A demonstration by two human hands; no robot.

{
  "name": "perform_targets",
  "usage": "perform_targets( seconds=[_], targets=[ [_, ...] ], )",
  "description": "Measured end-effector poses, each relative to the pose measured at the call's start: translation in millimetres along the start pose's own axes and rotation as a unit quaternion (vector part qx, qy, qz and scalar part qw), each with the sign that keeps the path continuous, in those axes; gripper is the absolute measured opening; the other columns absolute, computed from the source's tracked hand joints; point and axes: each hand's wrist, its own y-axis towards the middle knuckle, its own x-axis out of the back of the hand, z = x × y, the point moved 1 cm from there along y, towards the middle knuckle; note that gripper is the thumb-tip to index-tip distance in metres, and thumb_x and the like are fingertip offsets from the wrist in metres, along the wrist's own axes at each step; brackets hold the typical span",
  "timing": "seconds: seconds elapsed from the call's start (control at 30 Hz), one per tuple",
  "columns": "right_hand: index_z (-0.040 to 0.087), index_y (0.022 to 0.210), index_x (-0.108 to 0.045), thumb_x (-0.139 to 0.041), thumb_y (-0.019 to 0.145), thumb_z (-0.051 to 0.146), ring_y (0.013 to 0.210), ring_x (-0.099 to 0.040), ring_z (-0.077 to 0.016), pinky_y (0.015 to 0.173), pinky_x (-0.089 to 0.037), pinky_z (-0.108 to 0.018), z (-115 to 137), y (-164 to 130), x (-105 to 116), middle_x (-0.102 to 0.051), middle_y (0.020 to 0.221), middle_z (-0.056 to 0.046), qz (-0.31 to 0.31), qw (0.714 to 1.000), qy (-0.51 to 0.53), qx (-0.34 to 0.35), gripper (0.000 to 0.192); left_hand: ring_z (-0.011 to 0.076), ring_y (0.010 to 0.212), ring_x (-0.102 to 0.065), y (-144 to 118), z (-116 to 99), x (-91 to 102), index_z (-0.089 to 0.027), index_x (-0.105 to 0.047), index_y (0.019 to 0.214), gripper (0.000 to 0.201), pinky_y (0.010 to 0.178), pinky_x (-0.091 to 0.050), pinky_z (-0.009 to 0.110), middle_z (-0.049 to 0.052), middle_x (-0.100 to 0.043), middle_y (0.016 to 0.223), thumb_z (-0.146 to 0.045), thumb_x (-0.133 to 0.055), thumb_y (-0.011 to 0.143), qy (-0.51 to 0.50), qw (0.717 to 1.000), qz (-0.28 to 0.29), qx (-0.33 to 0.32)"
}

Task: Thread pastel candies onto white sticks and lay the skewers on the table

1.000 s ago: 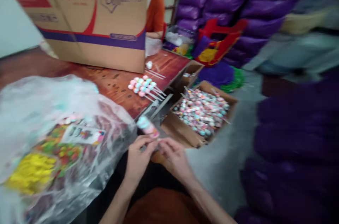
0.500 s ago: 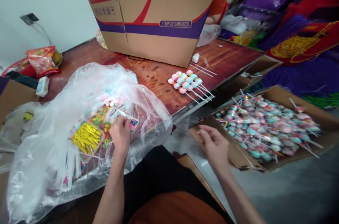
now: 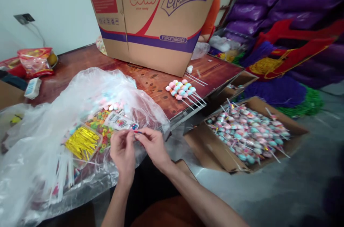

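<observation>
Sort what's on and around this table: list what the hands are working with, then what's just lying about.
In hand:
left hand and right hand, pinching a small sticker label
label sheet
clear plastic bag
gold twist ties

Lying about:
big carton
marshmallow sticks
box of wrapped lollipops
snack packet

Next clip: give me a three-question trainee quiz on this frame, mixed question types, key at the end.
1. True or false: both hands, left hand and right hand, meet over the clear plastic bag.
2. Multiple choice: the marshmallow skewers lie (A) in the open box on the floor, (B) on the wooden table, (C) inside the big Cola Sprite carton.
3. Fill in: the box of wrapped lollipops sits to the person's ____.

Key: 1 true. 2 B. 3 right.
</observation>
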Motion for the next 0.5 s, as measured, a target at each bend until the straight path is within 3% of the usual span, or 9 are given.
perform_targets(
  seconds=[0.07, 0.1, 0.17, 0.23, 0.3, 0.37, 0.5],
  targets=[
    [0.018, 0.077, -0.074, -0.07, 0.078, 0.032, 0.062, -0.054, -0.0126, 0.06, -0.046, -0.025, 1.7, -1.3, 1.0, -0.068, 0.069, 0.0, -0.025, 0.999, 0.019, -0.006, 0.014, 0.0093, 0.063, -0.053, -9.9, -1.1, 1.5, -0.02, -0.06, 0.084, 0.026, 0.062, -0.044, 0.021, -0.003, -0.059, 0.075, -0.038, -0.077, 0.079, -0.082, 0.992, -0.072, 0.063],
    [0.018, 0.077, -0.074, -0.071, 0.077, 0.031, 0.061, -0.054, -0.0122, 0.059, -0.045, -0.024, 3.3, -2.6, 2.8, -0.067, 0.067, 0.001, -0.036, 0.999, 0.024, -0.006, 0.014, 0.0071, 0.056, -0.048, -14.0, -0.7, 1.6, -0.019, -0.058, 0.082, 0.03, 0.055, -0.041, 0.019, -0.005, -0.056, 0.071, -0.04, -0.079, 0.077, -0.133, 0.982, -0.072, 0.113],
    [0.018, 0.075, -0.072, -0.072, 0.075, 0.031, 0.058, -0.053, -0.0116, 0.057, -0.044, -0.024, 7.6, -5.1, 7.1, -0.065, 0.065, 0.002, -0.044, 0.999, 0.027, -0.002, 0.013, 0.0045, 0.05, -0.041, -19.9, 0.5, -0.5, -0.018, -0.06, 0.084, 0.036, 0.047, -0.034, 0.017, -0.006, -0.054, 0.069, -0.044, -0.082, 0.073, -0.243, 0.939, -0.003, 0.245],
    [0.019, 0.074, -0.07, -0.071, 0.076, 0.032, 0.055, -0.052, -0.0117, 0.055, -0.043, -0.024, 11.9, -6.7, 10.6, -0.064, 0.063, 0.002, -0.029, 0.999, 0.024, -0.008, 0.013, 0.0045, 0.053, -0.046, -21.6, 0.4, -4.4, -0.017, -0.066, 0.092, 0.039, 0.046, -0.036, 0.017, -0.003, -0.061, 0.077, -0.044, -0.085, 0.07, -0.335, 0.864, 0.077, 0.369],
    [0.019, 0.072, -0.068, -0.071, 0.077, 0.033, 0.055, -0.053, -0.0122, 0.055, -0.044, -0.025, 15.3, -7.5, 13.0, -0.063, 0.062, 0.002, -0.014, 1.0, 0.013, -0.002, 0.015, 0.0066, 0.064, -0.056, -18.1, -0.6, -7.9, -0.018, -0.069, 0.097, 0.04, 0.051, -0.043, 0.017, 0.0, -0.067, 0.088, -0.038, -0.087, 0.068, -0.389, 0.813, 0.086, 0.424],
    [0.018, 0.071, -0.066, -0.071, 0.077, 0.033, 0.059, -0.054, -0.0127, 0.06, -0.044, -0.026, 17.4, -8.0, 15.1, -0.063, 0.065, 0.001, -0.018, 1.0, -0.007, 0.022, 0.016, 0.0071, 0.068, -0.059, -12.8, -1.6, -11.6, -0.017, -0.071, 0.091, 0.035, 0.054, -0.046, 0.016, 0.0, -0.068, 0.087, -0.029, -0.09, 0.063, -0.409, 0.802, 0.064, 0.43],
    [0.019, 0.062, -0.053, -0.066, 0.082, 0.036, 0.058, -0.043, -0.0104, 0.057, -0.038, -0.024, 17.8, -10.2, 19.3, -0.049, 0.059, 0.004, -0.057, 0.995, -0.051, 0.057, 0.029, 0.0039, 0.054, -0.048, -11.8, -5.0, -20.1, -0.014, -0.068, 0.073, 0.034, 0.05, -0.041, 0.016, -0.004, -0.061, 0.066, -0.024, -0.094, 0.053, -0.382, 0.84, 0.024, 0.385]
  ],
)
